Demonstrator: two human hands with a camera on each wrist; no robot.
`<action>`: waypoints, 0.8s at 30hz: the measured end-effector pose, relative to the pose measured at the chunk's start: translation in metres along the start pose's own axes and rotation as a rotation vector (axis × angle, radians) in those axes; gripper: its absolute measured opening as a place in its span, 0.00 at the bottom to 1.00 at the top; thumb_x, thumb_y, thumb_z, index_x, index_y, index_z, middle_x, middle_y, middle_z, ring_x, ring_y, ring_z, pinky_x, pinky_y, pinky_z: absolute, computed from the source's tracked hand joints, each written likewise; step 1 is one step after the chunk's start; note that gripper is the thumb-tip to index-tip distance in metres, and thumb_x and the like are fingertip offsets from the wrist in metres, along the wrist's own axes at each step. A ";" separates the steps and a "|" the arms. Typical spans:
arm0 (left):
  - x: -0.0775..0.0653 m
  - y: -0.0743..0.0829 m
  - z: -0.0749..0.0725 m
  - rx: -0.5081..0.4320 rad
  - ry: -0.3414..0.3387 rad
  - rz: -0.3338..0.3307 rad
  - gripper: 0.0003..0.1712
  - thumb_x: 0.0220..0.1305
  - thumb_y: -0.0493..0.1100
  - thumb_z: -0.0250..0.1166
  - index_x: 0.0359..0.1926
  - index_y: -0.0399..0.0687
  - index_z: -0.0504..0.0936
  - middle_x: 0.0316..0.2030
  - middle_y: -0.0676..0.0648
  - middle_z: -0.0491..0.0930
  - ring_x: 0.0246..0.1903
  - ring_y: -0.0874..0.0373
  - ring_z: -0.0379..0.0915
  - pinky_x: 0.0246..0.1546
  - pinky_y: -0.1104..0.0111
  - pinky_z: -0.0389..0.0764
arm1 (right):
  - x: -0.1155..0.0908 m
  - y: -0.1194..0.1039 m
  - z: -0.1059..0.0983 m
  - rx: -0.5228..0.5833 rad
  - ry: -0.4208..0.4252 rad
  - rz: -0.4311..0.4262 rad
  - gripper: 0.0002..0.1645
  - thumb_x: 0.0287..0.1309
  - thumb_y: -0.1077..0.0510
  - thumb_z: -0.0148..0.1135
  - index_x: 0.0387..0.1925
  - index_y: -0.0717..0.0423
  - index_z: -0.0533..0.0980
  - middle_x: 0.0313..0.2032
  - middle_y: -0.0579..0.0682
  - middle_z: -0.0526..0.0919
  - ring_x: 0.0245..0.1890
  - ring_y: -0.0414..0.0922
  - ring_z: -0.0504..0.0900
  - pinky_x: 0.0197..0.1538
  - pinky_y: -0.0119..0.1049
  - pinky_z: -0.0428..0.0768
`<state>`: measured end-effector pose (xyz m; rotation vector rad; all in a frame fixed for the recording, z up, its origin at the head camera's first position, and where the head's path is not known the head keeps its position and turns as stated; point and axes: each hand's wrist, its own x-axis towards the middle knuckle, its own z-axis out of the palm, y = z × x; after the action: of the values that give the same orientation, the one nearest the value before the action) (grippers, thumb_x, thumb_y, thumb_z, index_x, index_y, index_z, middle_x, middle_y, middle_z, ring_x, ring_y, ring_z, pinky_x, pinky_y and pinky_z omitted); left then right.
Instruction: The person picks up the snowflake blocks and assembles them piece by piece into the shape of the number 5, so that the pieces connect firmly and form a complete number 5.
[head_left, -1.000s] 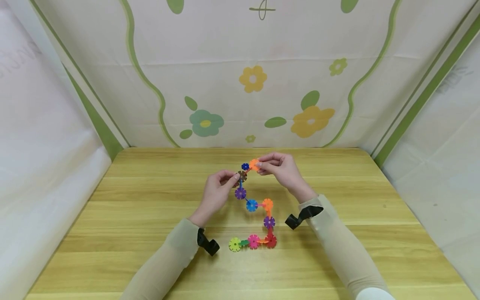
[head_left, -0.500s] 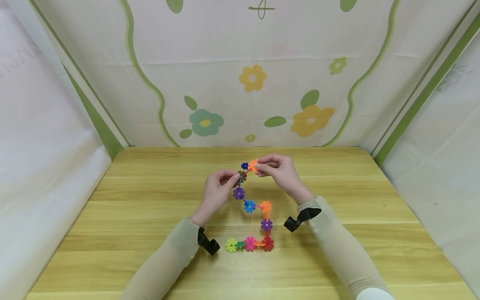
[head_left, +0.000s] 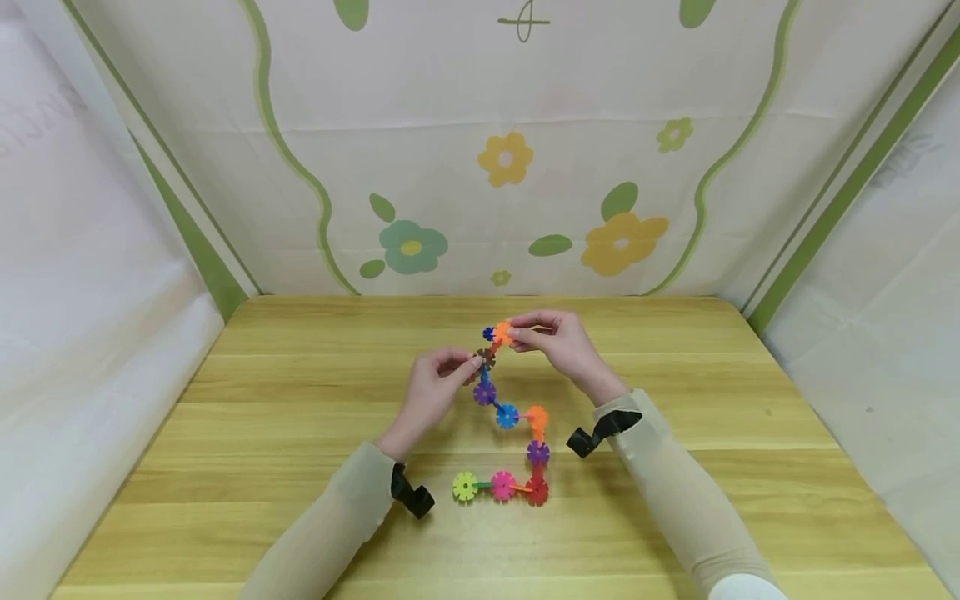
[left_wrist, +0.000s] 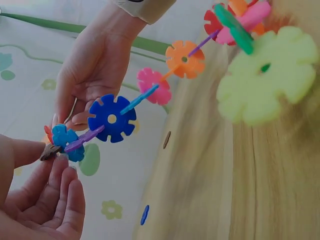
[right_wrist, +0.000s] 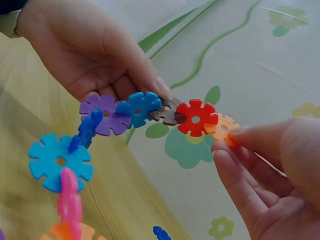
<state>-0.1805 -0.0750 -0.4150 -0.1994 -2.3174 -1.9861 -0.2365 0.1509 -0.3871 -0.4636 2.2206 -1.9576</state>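
Note:
A chain of slotted plastic flower discs (head_left: pixel 507 417) hangs in a zigzag from both hands, over the wooden table. The left hand (head_left: pixel 432 392) pinches a brown disc (right_wrist: pixel 168 114) near the chain's upper end between thumb and fingers. At that end, the right hand (head_left: pixel 562 346) pinches an orange disc (right_wrist: pixel 223 129), joined to the brown one by a red disc (right_wrist: pixel 197 118). Below run blue, purple, pink and orange discs, down to a red disc (head_left: pixel 537 490) at the lower corner. A yellow-green disc (left_wrist: pixel 270 75) forms the other end.
A loose dark blue disc (left_wrist: pixel 145 215) and a loose brown disc (left_wrist: pixel 166 140) lie on the wooden table (head_left: pixel 300 517). White cloth walls (head_left: pixel 450 100) with printed flowers stand behind and at both sides. Black straps (head_left: pixel 609 429) circle the wrists.
The right hand has shifted slightly left, bringing the orange disc nearer the brown one. The hanging part of the chain sways a little left, then back right. Both pinches stay.

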 end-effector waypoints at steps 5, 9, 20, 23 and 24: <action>0.003 0.007 -0.006 0.047 0.044 0.015 0.13 0.69 0.47 0.69 0.45 0.41 0.84 0.39 0.47 0.84 0.41 0.49 0.81 0.47 0.57 0.83 | 0.001 -0.001 0.001 -0.004 -0.046 -0.005 0.14 0.67 0.59 0.68 0.51 0.61 0.84 0.46 0.58 0.86 0.47 0.65 0.84 0.51 0.48 0.84; 0.008 0.013 -0.007 0.049 0.005 0.024 0.16 0.68 0.52 0.70 0.46 0.44 0.85 0.40 0.48 0.85 0.40 0.53 0.81 0.44 0.61 0.83 | 0.000 -0.002 0.005 -0.006 -0.090 0.004 0.14 0.67 0.58 0.69 0.50 0.59 0.85 0.46 0.56 0.87 0.48 0.65 0.83 0.53 0.52 0.83; 0.009 0.008 -0.008 0.029 -0.038 -0.004 0.10 0.72 0.46 0.67 0.42 0.44 0.86 0.35 0.45 0.84 0.32 0.51 0.81 0.33 0.63 0.84 | 0.017 0.009 0.001 -0.043 -0.105 0.030 0.18 0.66 0.52 0.70 0.54 0.56 0.84 0.48 0.56 0.87 0.53 0.65 0.81 0.59 0.55 0.78; 0.009 0.006 -0.011 0.017 -0.021 -0.014 0.09 0.73 0.45 0.66 0.43 0.43 0.85 0.36 0.45 0.85 0.34 0.51 0.82 0.34 0.64 0.84 | 0.033 0.020 -0.006 -0.097 -0.060 0.067 0.20 0.66 0.51 0.70 0.56 0.55 0.83 0.50 0.54 0.86 0.54 0.61 0.81 0.61 0.57 0.76; 0.009 0.006 -0.012 0.004 -0.021 -0.022 0.08 0.73 0.44 0.65 0.43 0.43 0.84 0.36 0.45 0.85 0.35 0.48 0.83 0.34 0.64 0.84 | 0.038 0.026 -0.007 -0.128 -0.046 0.078 0.20 0.65 0.51 0.70 0.56 0.55 0.83 0.51 0.53 0.86 0.54 0.60 0.81 0.61 0.56 0.77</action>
<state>-0.1888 -0.0852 -0.4064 -0.1964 -2.3461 -1.9989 -0.2782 0.1478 -0.4077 -0.4267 2.3079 -1.7568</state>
